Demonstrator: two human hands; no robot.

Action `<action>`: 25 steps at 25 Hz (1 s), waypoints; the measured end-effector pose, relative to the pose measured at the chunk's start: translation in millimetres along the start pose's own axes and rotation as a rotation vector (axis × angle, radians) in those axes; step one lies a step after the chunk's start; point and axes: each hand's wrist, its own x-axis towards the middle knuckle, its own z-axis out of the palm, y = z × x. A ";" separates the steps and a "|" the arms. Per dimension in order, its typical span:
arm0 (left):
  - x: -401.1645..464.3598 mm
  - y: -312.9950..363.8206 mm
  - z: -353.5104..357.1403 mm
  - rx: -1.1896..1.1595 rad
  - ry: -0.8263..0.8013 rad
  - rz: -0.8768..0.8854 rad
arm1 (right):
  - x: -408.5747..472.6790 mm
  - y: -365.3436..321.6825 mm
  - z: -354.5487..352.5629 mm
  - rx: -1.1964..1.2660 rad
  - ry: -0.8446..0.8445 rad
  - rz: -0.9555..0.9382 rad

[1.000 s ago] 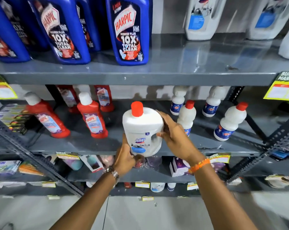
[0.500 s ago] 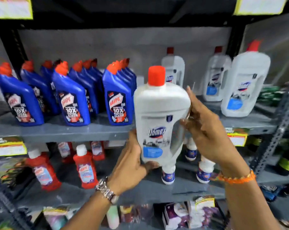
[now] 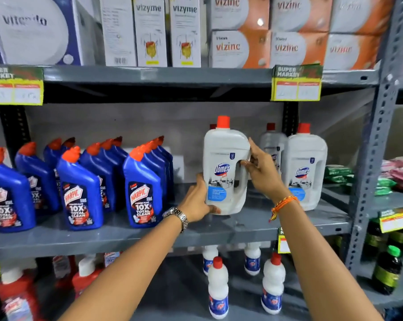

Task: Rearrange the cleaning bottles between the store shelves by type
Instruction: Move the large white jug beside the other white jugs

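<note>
On the middle shelf (image 3: 253,224), left hand (image 3: 196,201) and right hand (image 3: 263,172) grip 1 white Domex bottle (image 3: 223,167).

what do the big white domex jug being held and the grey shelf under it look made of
Big white Domex jug with red cap: likely matte opaque plastic, with a moulded handle. Grey shelf: probably painted metal, given the faint sheen and the perforated upright.

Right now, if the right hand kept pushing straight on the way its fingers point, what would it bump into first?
The right hand points up and left, straight into the white Domex bottle it already has in its grip at the handle, so nothing lies between them. Beyond that bottle the grey back wall looks next, though depth is hard to judge.
</note>
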 end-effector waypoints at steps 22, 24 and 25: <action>23.5 -23.9 23.1 -0.019 -0.028 -0.166 | -25.0 69.9 29.4 0.386 -0.147 0.298; 6.9 -16.0 18.1 0.034 0.066 -0.128 | -34.0 60.1 31.5 0.309 -0.038 0.204; -4.9 -10.7 14.2 0.039 0.162 -0.082 | -43.4 47.7 33.7 0.231 0.106 0.155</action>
